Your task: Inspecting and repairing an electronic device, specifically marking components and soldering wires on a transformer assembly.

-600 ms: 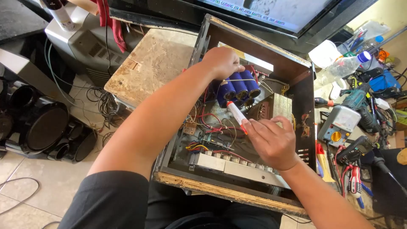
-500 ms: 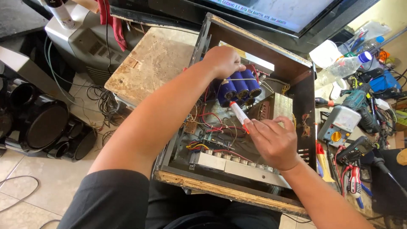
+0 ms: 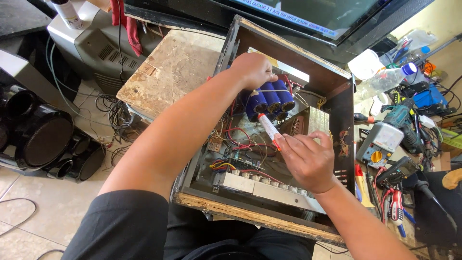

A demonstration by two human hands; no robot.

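An open wooden amplifier chassis (image 3: 262,219) sits in front of me, full of coloured wires, a circuit board and a metal heatsink strip. My left hand (image 3: 252,70) reaches into its far side and rests closed over a bundle of blue cylindrical capacitors (image 3: 270,98). My right hand (image 3: 308,161) is over the middle of the chassis, holding a white pen-shaped tool with a red tip (image 3: 268,129) that points up toward the capacitors. What the left fingers grip is hidden.
A worn wooden board (image 3: 175,72) lies left of the chassis over a grey appliance (image 3: 91,43). Black speaker parts (image 3: 41,139) sit on the tiled floor at left. A multimeter (image 3: 382,142), cordless drill (image 3: 402,120), screwdrivers and bottles crowd the right. A screen (image 3: 308,14) stands behind.
Both hands stay almost where they were. The pen-shaped tool has tilted slightly in my right hand, near the capacitors.
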